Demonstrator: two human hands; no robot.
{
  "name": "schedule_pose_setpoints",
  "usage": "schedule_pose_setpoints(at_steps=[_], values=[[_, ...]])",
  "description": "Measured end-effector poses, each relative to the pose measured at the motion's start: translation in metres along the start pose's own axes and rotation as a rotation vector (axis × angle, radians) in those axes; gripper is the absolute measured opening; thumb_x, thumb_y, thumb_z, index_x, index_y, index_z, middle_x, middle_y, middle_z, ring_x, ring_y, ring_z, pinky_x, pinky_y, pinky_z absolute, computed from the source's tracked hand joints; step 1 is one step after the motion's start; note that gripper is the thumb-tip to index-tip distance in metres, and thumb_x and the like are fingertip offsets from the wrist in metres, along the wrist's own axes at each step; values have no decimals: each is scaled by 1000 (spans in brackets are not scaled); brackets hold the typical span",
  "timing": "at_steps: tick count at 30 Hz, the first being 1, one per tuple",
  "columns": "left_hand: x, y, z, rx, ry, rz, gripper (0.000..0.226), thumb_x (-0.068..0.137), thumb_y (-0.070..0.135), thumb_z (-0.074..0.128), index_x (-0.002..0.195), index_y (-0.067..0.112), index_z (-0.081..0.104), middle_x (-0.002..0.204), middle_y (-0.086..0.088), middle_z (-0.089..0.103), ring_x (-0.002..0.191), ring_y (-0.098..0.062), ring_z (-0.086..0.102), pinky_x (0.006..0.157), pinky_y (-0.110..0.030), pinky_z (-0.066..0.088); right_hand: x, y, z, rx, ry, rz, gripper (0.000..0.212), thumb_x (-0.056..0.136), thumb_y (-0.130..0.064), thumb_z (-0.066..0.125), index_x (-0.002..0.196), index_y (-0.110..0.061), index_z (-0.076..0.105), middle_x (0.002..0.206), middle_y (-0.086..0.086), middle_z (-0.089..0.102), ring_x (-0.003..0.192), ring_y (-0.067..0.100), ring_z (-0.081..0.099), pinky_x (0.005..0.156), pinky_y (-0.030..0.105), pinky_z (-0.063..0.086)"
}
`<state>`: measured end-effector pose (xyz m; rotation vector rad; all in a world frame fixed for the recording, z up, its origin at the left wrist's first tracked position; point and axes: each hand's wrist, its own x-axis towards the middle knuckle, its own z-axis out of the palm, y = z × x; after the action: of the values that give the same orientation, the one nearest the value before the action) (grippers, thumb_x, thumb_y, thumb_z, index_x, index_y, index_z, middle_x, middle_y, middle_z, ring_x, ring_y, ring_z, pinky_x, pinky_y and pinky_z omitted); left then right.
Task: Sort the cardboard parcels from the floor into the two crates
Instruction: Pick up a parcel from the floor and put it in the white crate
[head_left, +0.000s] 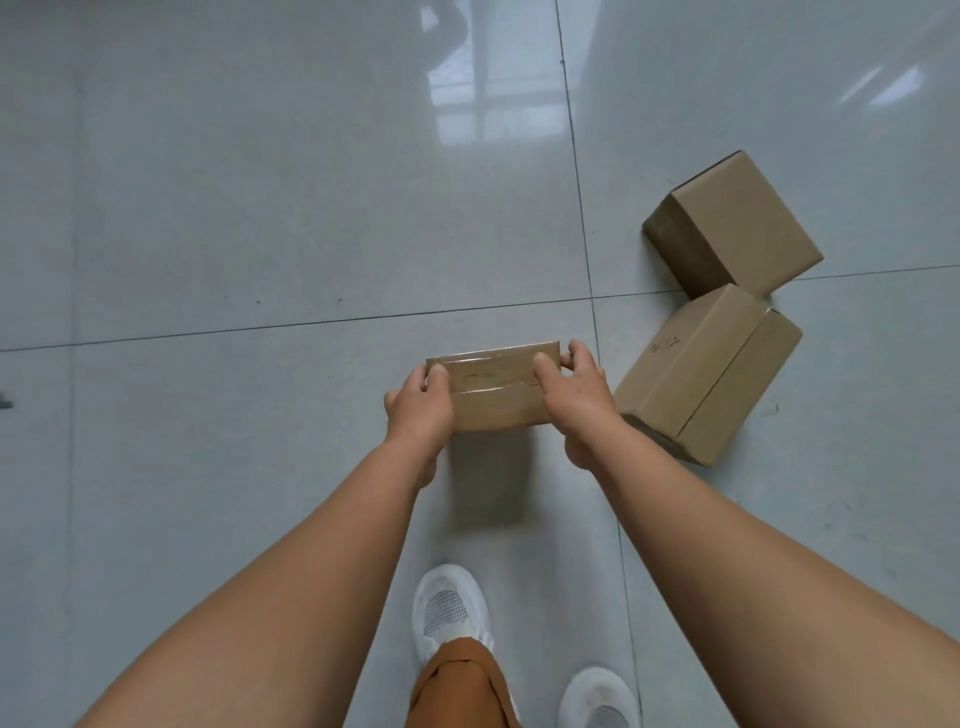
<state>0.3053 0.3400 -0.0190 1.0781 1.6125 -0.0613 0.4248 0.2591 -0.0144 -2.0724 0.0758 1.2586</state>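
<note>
I hold a small taped cardboard parcel (493, 387) above the floor, level, between both hands. My left hand (418, 410) grips its left end and my right hand (574, 397) grips its right end, thumbs on top. Its shadow falls on the tile just below. Two more cardboard parcels lie on the floor to the right: a near one (706, 374) with handwriting on its side, and a far one (732, 223) touching it. No crate is in view.
The floor is glossy grey tile (260, 208) with dark grout lines. My two white shoes (449, 613) stand at the bottom of the view, below the held parcel.
</note>
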Motion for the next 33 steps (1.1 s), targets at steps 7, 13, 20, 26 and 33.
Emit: schedule_pose_setpoints(at_steps=[7,13,20,26,33], values=[[-102,43,-47,-131,135,19,40,98,45,32,114,16,53,105,-3,55,92,-19,50,76,-31,37,-92,-49,-28,96,41,14,43,95,-50,38,126,-23,52,133,4,43,106,18,46,79,30,35],[-194,83,-83,-239,190,-17,54,97,53,25,126,16,50,122,-11,51,108,-25,51,91,-39,42,-184,-109,-57,166,27,-37,35,96,-48,37,112,-20,52,105,3,51,96,18,48,75,32,37],[-283,124,-132,-447,263,71,50,94,44,29,98,-1,51,79,-2,47,63,-18,37,56,-30,31,-285,-165,-86,139,-34,-96,35,75,-62,31,80,-42,59,109,1,60,105,24,56,93,43,42],[-360,144,-166,-543,269,129,51,94,55,25,111,21,60,115,-5,60,107,-26,55,92,-41,45,-354,-191,-105,167,-59,-180,45,82,-60,29,93,-29,60,110,6,63,105,25,59,99,50,45],[-438,138,-204,-682,328,169,72,79,70,24,107,13,56,109,-12,63,101,-30,60,87,-44,49,-424,-210,-112,166,-162,-252,51,95,-56,28,105,-15,57,119,13,58,103,26,56,77,34,42]])
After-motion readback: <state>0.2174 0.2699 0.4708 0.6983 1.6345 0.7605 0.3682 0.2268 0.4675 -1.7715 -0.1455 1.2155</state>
